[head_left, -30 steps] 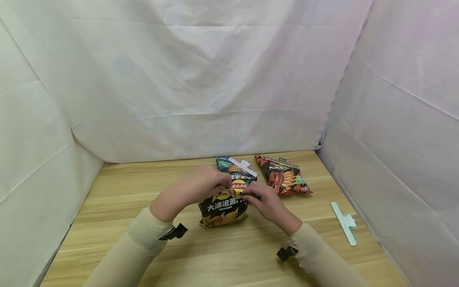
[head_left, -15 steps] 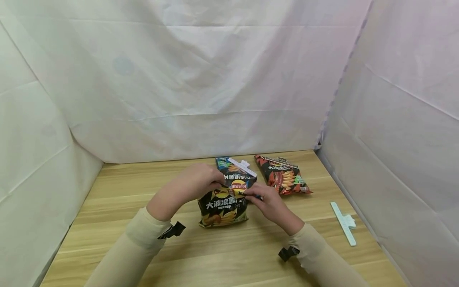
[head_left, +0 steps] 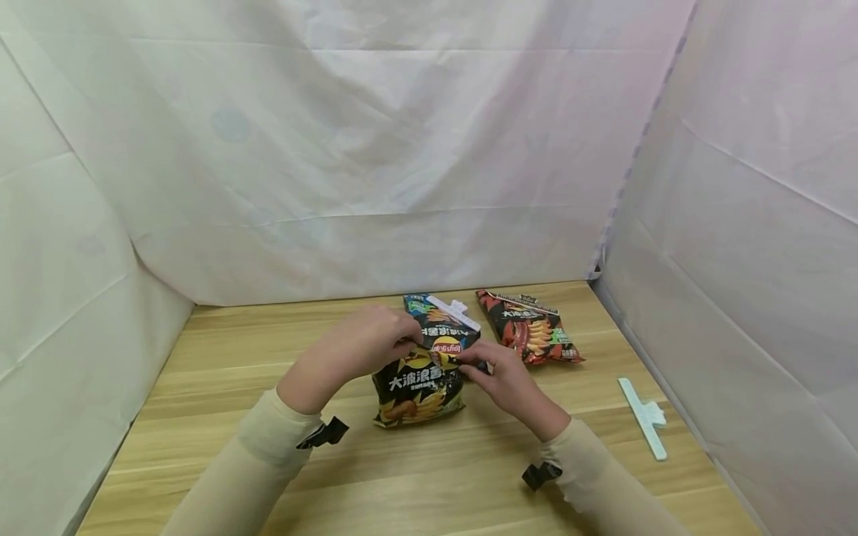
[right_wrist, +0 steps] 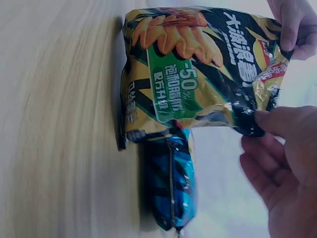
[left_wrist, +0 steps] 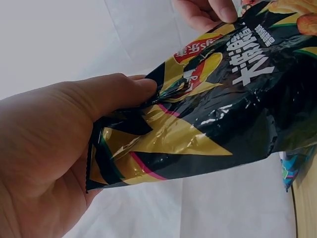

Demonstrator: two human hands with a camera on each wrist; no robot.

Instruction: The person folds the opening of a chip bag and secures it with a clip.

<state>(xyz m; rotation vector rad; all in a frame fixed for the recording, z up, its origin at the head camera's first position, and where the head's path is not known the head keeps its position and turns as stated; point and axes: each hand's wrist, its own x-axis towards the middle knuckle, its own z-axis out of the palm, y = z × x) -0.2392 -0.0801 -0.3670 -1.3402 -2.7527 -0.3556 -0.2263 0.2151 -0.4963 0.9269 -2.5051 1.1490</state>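
A black and gold chip bag (head_left: 417, 396) stands on the table in the middle of the head view, its top folded over. My left hand (head_left: 367, 344) pinches the left end of that fold. At the right end, my right hand (head_left: 507, 378) holds the bag between thumb and fingers. The left wrist view shows the left thumb pressed on the crumpled black and gold foil (left_wrist: 178, 139). In the right wrist view the bag's lower edge is down at the tabletop, and the right thumb and fingertips grip the upper corner.
Behind lies a blue and black chip bag (head_left: 436, 331) with a white clip (head_left: 453, 313) across it. A red chip bag (head_left: 532, 336) wearing a clip (head_left: 527, 301) is to its right. A loose pale mint clip (head_left: 645, 418) lies near the table's right edge. White cloth (head_left: 375, 149) surrounds the table.
Both hands keep hold of the bag's top. The left hand has shifted slightly left and the bag has moved very little. The other bags and the loose clip stay put.
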